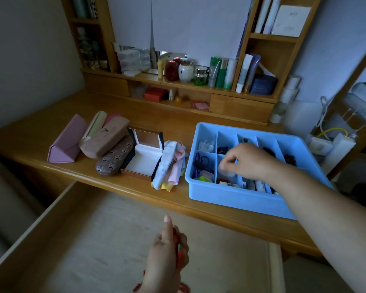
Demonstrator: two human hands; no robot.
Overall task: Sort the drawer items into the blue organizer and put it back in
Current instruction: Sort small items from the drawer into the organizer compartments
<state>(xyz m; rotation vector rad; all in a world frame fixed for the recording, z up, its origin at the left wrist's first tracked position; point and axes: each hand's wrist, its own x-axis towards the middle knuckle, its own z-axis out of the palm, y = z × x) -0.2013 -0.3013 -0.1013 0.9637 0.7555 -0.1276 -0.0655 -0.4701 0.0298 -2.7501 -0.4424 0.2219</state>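
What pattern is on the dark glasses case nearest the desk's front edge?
Moustaches and spectacles on brown glasses case; head view.

Blue organizer (230,197); moustache-print brown case (114,158)

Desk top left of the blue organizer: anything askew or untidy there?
Yes. A loose heap of cloths hangs over the desk front edge beside an open box, and the glasses cases lie piled at angles.

Cosmetic bottles (199,70) on wooden shelf (251,96)
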